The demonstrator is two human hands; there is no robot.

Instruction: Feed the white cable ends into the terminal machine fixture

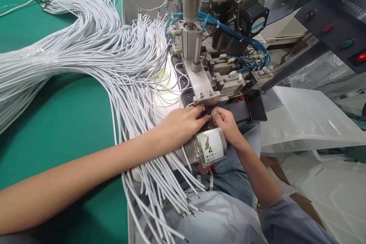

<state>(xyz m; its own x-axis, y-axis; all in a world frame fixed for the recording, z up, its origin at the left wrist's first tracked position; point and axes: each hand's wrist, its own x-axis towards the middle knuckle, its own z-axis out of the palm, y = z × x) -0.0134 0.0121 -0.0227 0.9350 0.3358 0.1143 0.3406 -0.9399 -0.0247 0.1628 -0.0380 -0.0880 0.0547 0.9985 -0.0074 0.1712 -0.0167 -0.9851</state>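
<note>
My left hand (185,124) reaches across the white cables to the front of the machine, fingers bent at the black fixture rail (209,125). Its fingertips lie just under the metal press head (203,97); what they grip is too small to make out. My right hand (227,124) comes from the right with thumb and index finger pinched on a small metal connector (211,116). The fingertips of both hands almost meet there. A big bundle of white cables (94,53) spreads out to the left, several loose ends hanging below my left forearm.
A green table mat (71,122) lies under the bundle. Blue air hoses (237,35) and cylinders (228,82) crowd the machine behind my hands. At the right are a control box with buttons (328,28) and a translucent plastic tray (309,118). A labelled cover (212,146) sits below the fixture.
</note>
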